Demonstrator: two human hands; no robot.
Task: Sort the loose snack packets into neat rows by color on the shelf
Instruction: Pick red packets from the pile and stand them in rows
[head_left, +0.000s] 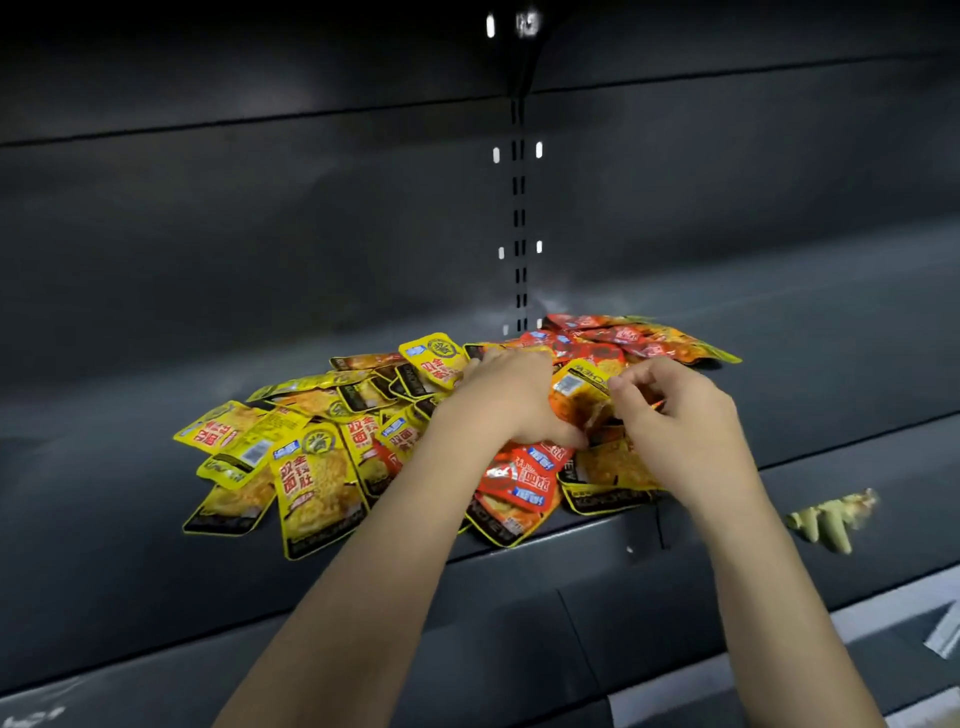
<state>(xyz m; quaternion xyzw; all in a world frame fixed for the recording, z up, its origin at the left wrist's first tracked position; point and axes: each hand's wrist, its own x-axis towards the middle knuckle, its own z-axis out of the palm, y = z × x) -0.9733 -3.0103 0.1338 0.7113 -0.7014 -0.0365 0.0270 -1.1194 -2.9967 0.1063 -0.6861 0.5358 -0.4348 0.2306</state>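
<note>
- Gripping one orange packet (582, 400), both the left hand (511, 400) and right hand (680, 415) curl round it above the pile.
- Yellow packets (311, 467) sprawl left on the dark shelf (104, 467); red packets (623, 338) crowd behind.

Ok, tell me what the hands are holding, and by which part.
Both hands grip one orange packet above the pile: left hand by its lower left side, right hand pinching its right edge.

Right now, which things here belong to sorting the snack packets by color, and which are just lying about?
Part of the job:
- yellow packets
- red packets
- orange packet held between left hand and right hand
- dark shelf

Just lying about:
- pale crumpled scrap on the shelf edge, right
- slotted upright on the back wall
</note>
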